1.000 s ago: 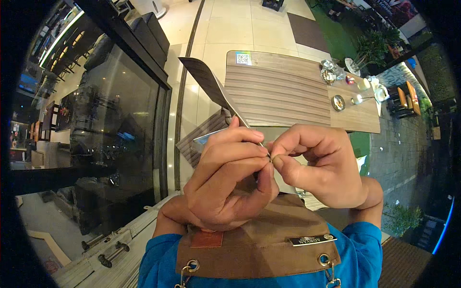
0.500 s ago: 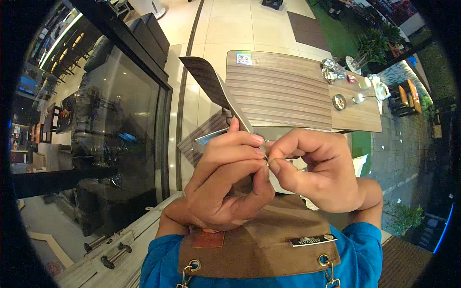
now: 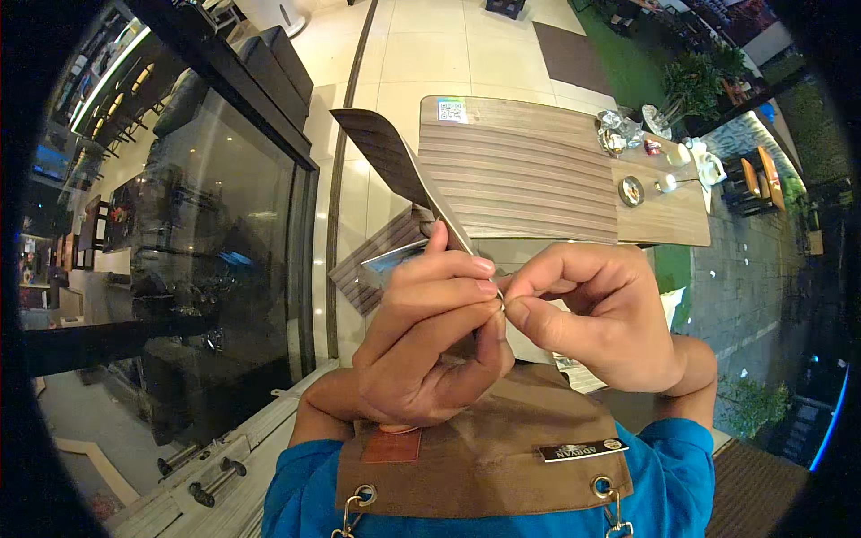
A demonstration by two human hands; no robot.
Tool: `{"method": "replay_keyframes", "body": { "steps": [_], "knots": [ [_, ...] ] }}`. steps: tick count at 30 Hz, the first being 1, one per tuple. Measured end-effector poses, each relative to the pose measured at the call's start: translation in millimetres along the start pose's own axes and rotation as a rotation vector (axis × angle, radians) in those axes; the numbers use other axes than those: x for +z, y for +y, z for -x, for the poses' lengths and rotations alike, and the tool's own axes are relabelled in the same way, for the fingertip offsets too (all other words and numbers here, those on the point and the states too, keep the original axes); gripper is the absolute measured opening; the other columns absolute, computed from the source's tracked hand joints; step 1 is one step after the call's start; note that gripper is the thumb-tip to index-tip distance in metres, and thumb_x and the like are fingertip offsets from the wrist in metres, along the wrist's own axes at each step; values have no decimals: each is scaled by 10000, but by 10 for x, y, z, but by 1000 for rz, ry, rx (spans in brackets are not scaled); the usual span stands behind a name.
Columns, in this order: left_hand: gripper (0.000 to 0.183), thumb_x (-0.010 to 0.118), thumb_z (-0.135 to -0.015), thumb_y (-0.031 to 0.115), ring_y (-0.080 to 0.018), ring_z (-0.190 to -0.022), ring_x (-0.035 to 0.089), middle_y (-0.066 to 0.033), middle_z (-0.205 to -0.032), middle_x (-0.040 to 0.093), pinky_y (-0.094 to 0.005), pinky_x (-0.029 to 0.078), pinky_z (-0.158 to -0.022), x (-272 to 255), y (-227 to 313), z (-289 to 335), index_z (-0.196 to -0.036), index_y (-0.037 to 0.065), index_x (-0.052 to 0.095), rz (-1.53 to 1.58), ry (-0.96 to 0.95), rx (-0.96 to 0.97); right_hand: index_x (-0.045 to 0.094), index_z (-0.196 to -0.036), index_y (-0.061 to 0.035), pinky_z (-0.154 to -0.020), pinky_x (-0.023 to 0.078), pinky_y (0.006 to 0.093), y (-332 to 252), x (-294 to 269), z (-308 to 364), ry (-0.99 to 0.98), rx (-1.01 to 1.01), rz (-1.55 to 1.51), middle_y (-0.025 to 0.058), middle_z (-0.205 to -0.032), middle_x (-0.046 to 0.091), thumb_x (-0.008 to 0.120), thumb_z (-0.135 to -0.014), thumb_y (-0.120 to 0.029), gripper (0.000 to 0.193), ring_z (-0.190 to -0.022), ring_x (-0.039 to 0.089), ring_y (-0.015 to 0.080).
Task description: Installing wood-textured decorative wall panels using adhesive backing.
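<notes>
Your two hands meet in the middle of the frame, raised close under the camera. Your left hand (image 3: 430, 350) is curled, its fingers folded over a long dark flat strip (image 3: 395, 166) that rises from your grip toward the upper left of the frame and ends in a squared-off tip. The strip's lower end disappears behind your left fingers, so its full length cannot be seen. Your right hand (image 3: 601, 323) is pinched, thumb and forefinger pressed together right against the left fingertips, and a tiny pale glint shows at the pinch; you cannot tell what it is. So both grips are clenched: the left around the strip, the right on something too small to name. Behind your hands, in the upper centre, stands one wooden bench (image 3: 529, 179) with a slatted top. At its far right end sits a small cluster of tableware (image 3: 659, 157): a round dish, a crumpled shiny piece, a cup and a few smaller bits, too small to count exactly. One brown apron bib (image 3: 484, 457) fills the lower centre, over blue sleeves (image 3: 300, 493).
</notes>
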State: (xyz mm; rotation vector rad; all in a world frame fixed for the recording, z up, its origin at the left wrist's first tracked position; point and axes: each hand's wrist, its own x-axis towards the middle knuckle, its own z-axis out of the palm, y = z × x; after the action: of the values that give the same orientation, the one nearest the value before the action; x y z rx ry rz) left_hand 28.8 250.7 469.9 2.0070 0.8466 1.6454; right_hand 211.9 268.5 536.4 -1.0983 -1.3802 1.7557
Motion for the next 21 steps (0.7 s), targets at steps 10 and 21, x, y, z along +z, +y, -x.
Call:
{"method": "replay_keyframes", "body": {
  "steps": [10,21],
  "knots": [
    [191,699,-754,-60,-292,-970,646,-110,-1015,624,-506,430,-1032,32,-1,-1,-937,-31,650,-2,15,28,665,-893,35,-727,488,224,0,1,6,17,-24,88,30,-826,678,661,-866,-38,78,-793,596,57],
    [136,679,-784,-42,-288,-973,643,-119,-1012,618,-527,428,-1025,48,23,4,-916,-38,646,-1,20,18,636,-926,29,-660,444,203,43,6,31,-4,-88,144,18,-856,641,649,-892,-24,64,-775,545,45]
  ]
}}
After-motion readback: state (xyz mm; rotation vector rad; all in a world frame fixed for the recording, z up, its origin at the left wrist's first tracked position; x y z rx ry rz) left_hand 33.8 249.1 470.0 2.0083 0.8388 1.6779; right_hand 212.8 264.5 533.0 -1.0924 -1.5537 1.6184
